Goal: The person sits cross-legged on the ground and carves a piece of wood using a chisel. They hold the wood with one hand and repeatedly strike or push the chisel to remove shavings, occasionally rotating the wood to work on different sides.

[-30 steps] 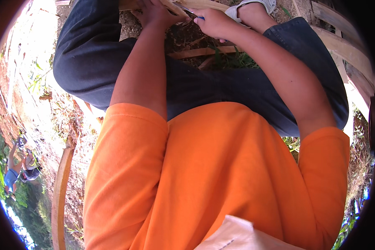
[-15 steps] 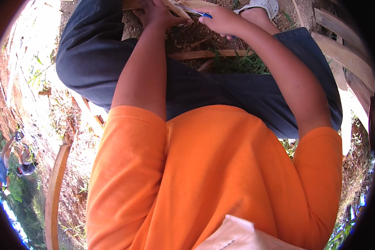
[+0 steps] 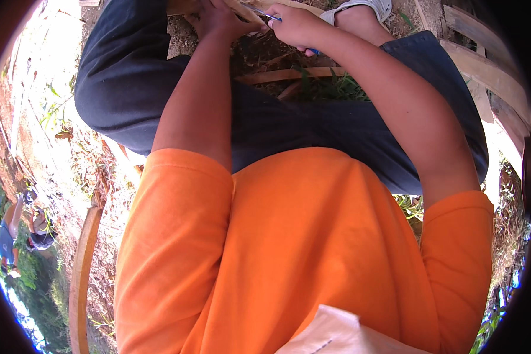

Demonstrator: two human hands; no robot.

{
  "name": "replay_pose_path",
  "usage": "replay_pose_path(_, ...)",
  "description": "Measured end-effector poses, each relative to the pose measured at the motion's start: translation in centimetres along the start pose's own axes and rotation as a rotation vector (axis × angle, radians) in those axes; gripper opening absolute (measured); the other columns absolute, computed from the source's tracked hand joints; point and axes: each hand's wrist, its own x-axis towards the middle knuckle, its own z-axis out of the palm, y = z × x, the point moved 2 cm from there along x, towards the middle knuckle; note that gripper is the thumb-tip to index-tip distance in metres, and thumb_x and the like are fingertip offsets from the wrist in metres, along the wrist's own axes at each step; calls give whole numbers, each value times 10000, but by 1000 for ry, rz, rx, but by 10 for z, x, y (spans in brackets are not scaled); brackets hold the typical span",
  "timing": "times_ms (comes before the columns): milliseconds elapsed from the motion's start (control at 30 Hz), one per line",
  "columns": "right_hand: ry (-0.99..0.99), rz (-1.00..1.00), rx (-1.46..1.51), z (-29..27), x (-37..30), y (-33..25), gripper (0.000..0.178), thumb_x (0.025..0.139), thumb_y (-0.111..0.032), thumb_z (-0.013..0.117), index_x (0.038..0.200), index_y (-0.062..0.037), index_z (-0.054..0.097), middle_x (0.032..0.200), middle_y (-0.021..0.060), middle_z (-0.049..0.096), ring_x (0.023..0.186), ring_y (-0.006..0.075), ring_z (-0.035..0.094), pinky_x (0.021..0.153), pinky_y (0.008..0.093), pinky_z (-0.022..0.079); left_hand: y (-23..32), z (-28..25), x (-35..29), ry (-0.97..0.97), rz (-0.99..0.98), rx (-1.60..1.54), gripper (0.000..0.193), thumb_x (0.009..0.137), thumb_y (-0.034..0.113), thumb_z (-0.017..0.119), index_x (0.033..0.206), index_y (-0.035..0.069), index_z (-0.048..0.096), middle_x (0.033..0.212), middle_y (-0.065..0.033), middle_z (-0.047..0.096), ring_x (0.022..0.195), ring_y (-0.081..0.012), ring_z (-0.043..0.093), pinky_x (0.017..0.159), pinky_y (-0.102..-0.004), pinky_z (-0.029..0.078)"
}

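Note:
Near the top edge, my left hand (image 3: 217, 22) is closed on a pale piece of wood (image 3: 249, 16), its thumb stretched along the near side. The fingertips are partly cut off by the edge of the view. Beside it, my right hand (image 3: 298, 26) is wrapped round a blue-handled tool (image 3: 314, 51) with a thin metal front part. That metal part points left and meets or nearly meets the wood by my left hand. The tool's exact kind is hidden by my fist.
My legs in dark trousers (image 3: 141, 88) are folded around the work spot. A wooden strip (image 3: 289, 75) lies on the ground between them, beside grass. Wooden boards (image 3: 484, 68) are at the right, and a long wooden piece (image 3: 82, 277) at the left. Two people (image 3: 17, 236) are far left.
My right hand and the blue-handled tool have shifted left, closer to my left hand. The left hand keeps its hold on the wood and has moved only slightly left.

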Motion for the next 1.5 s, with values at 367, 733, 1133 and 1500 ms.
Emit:
replay_pose_path(367,-180,94,525,13,-8,32,428,1072,-388,489,1478,-253,496,787,-30,530,556,46,476,474,224,432,-9,12,5,55,17,-31,1579,500,655,942,1642,52,34,1710,-202,55,1592,-371,54,1257,-591,173)
replay_pose_path(733,-210,-16,28,-37,27,17,483,1013,-273,465,1482,-186,541,793,99,674,529,185,615,462,352,510,-21,32,16,173,85,-36,1596,487,636,954,1645,55,21,1708,-206,63,1593,-373,41,1260,-594,158)
replay_pose_path(1133,-266,6,155,-33,28,24,477,1037,-301,492,1493,-164,500,733,49,589,508,138,544,451,315,461,-9,7,1,32,10,-35,1577,503,668,932,1643,39,41,1714,-196,40,1596,-371,-1,1255,-616,123)
replay_pose_path(1500,-267,-3,196,-32,25,19,494,1051,-340,517,1507,-153,489,710,23,568,507,119,523,461,297,452,-7,5,2,5,-11,8,1591,508,699,916,1645,40,18,1717,-189,29,1593,-384,-10,1261,-589,134)
